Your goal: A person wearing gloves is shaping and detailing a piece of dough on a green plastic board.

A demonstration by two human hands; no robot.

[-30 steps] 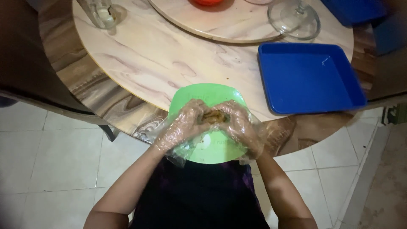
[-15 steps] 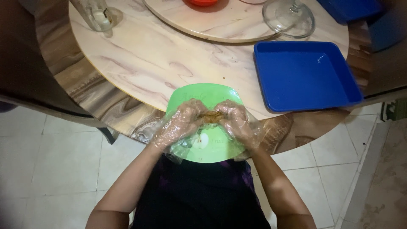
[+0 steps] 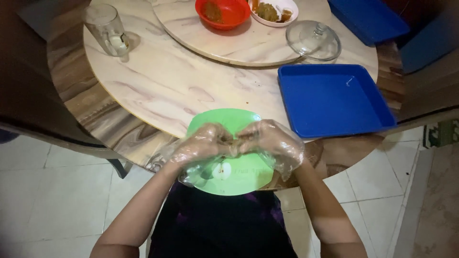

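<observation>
The left hand and right hand, in clear gloves, squeeze a bit of food together over the green plate. This looks like the shaping step. Next needs gentle, even pressing.

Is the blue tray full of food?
No, the blue tray beside the green plate holds no food, only a bare blue bottom.

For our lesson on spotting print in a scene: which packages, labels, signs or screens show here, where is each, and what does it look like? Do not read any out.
No packages, signs or screens.
Printed mark on the green plate: near table edge, under both hands; small pale apple picture beside faint lettering.
</observation>
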